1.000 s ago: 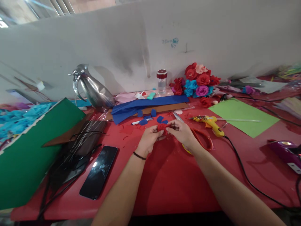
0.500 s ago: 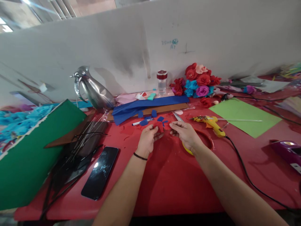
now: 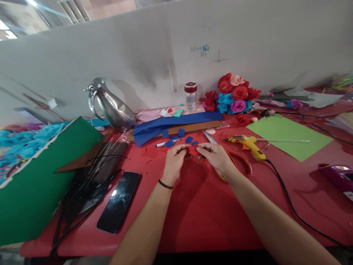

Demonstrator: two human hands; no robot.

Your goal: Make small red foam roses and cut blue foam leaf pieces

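Above the red table, my left hand [image 3: 175,160] and my right hand [image 3: 216,157] pinch a small red paper piece [image 3: 192,150] between them. Fingertips cover part of it. Beneath and beside my right hand lie scissors [image 3: 239,162] with red and yellow handles, their blade pointing away. Several cut blue pieces [image 3: 189,140] and a white marker [image 3: 163,144] rest just beyond my hands. Red scraps [image 3: 150,151] lie left of my left hand. To the right is a yellow glue gun [image 3: 249,145] with a clear glue stick in it.
A phone [image 3: 118,202] lies front left, near a green box [image 3: 52,184] with blue paper. Behind stand a steel jug [image 3: 113,106], a red-lidded jar [image 3: 190,97] and paper flowers [image 3: 234,94]. Blue strips [image 3: 176,125] lie across the back; green paper [image 3: 292,138] lies right.
My right hand has moved slightly left, closing the gap to my left hand. Both hands' fingertips now meet at the red paper piece.
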